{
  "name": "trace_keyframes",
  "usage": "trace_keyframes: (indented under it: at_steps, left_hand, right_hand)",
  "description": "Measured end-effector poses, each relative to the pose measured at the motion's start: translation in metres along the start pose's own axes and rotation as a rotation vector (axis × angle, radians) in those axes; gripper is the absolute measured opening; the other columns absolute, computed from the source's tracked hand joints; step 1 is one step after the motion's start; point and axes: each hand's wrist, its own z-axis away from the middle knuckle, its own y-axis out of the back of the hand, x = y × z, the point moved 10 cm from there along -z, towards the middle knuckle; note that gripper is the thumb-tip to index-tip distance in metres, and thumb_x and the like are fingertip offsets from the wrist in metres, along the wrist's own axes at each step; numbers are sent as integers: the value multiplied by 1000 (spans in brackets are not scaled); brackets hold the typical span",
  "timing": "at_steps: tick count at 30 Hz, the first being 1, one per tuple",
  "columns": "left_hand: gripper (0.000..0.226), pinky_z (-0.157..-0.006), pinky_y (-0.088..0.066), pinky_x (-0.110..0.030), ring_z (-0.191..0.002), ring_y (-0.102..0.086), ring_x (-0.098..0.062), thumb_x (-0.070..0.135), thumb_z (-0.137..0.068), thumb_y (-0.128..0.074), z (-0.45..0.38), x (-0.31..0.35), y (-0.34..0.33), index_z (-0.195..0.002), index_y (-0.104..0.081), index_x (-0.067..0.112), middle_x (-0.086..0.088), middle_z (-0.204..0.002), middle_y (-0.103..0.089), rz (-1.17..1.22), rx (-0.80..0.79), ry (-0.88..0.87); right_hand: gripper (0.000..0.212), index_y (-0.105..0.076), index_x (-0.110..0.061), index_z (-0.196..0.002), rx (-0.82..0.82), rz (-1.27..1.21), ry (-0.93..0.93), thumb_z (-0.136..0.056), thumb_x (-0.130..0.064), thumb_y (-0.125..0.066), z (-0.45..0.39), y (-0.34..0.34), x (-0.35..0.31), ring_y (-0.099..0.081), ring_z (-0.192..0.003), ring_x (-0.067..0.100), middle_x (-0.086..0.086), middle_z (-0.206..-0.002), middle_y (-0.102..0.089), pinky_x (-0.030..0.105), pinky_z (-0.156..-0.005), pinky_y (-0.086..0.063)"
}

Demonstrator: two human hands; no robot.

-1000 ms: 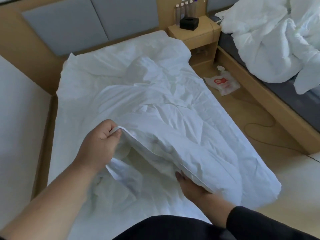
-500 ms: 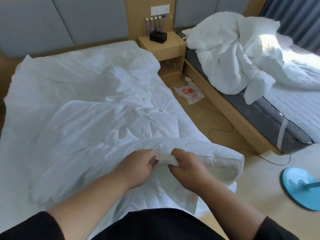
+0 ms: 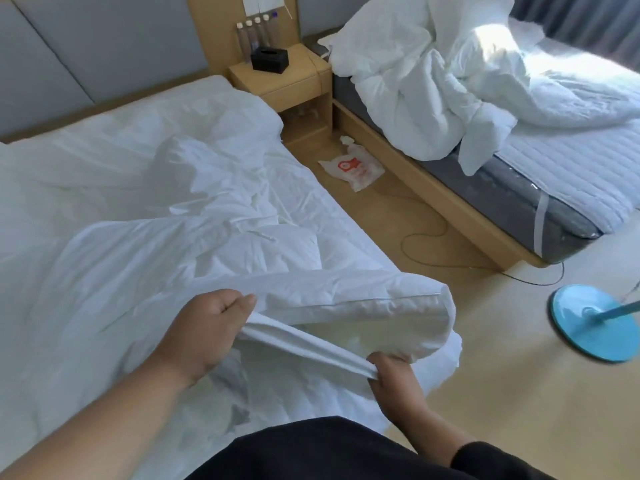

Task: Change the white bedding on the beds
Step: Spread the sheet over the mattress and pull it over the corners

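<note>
A crumpled white duvet in its cover [image 3: 145, 216] lies spread over the near bed on the left. At the foot end its open hem [image 3: 304, 344] is stretched taut between my hands. My left hand [image 3: 204, 327] grips the hem's upper end with curled fingers. My right hand [image 3: 394, 372] pinches the lower end near the duvet's folded corner [image 3: 415, 306]. On the second bed [image 3: 568, 188] at the right lies a heap of white bedding [image 3: 415, 74] over a bare quilted mattress pad.
A wooden nightstand [image 3: 287, 81] with a black tissue box and several bottles stands between the beds. A white plastic bag [image 3: 353, 168] and a thin cable lie on the floor in the aisle. A blue round fan base [image 3: 592, 327] stands on the floor at right.
My hands, close together on the hem half a second ago, have drawn apart and stretched it out. The view has turned right towards the second bed.
</note>
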Motion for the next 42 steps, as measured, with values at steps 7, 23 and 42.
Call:
trace_keyframes:
  at_steps: [7,23,42]
  left_hand:
    - [43,-59,-34,-30,-56,-40,-11,51,-90,-63,-14,-44,-35,-66,-42,23,8,-60,-43,-275,-246,115]
    - [114,-117,-29,-44,-147,-21,-25,49,-70,-84,-126,161,-59,-156,-11,31,1,-163,-14,-399,-85,-590]
    - [87,-95,-49,-36,-131,-43,-18,62,-82,-54,-67,22,-152,-150,-2,45,9,-144,-31,-783,-432,-455]
  right_hand:
    - [28,-51,-23,-67,364,-193,-159,-71,2,-62,-15,89,65,-55,-66,30,-9,-65,-53,34,-59,-38]
    - [51,-38,-23,-71,477,-16,723,-46,16,-59,4,177,-110,-33,-60,17,-4,-59,-41,10,-66,-30]
    - [54,-55,-32,-88,311,-104,724,-61,12,-71,-5,178,-100,-56,-81,8,-15,-75,-56,25,-75,-54]
